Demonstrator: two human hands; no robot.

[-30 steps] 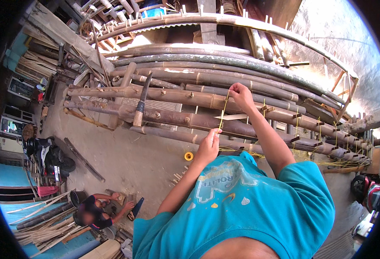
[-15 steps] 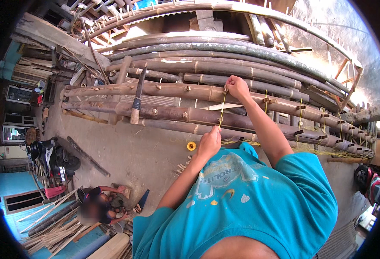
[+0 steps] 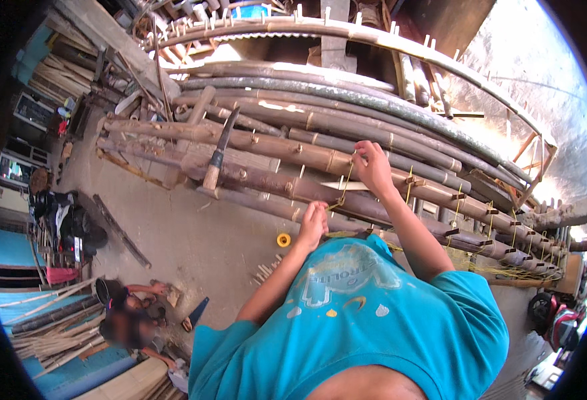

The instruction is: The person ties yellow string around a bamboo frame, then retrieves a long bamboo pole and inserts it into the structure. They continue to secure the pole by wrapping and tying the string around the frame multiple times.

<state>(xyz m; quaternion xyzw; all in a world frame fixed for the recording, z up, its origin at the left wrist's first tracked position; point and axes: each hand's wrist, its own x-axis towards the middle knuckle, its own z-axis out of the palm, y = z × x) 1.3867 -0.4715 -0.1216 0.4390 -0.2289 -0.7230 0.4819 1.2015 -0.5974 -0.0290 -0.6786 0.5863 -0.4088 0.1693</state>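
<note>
My left hand (image 3: 314, 225) is closed in a pinch on a thin yellow string (image 3: 340, 200), just on the near side of the darker bamboo pole (image 3: 273, 180). From there the string runs up to the lighter bamboo pole (image 3: 317, 155) behind it. My right hand (image 3: 374, 170) is at that farther pole, thumb and fingers bent together at the string's upper end; the fingertips partly hide the contact. Short pegs stick out of both poles, and more yellow strings (image 3: 459, 203) span between them to the right. A curved-bladed knife (image 3: 219, 155) with a wooden handle lies across the poles on the left.
Several long bamboo poles (image 3: 427, 101) lie stacked behind. A yellow ring-shaped roll (image 3: 283, 240) is on the floor near my left forearm. At lower left, another person (image 3: 133, 317) sits beside bamboo strips, near a handsaw (image 3: 197, 313). A motorbike (image 3: 552, 313) stands at right.
My left hand has moved down and left, still pinching the string. The right hand has shifted slightly, its fingers looser at the far pole. The whole view has tilted a little.
</note>
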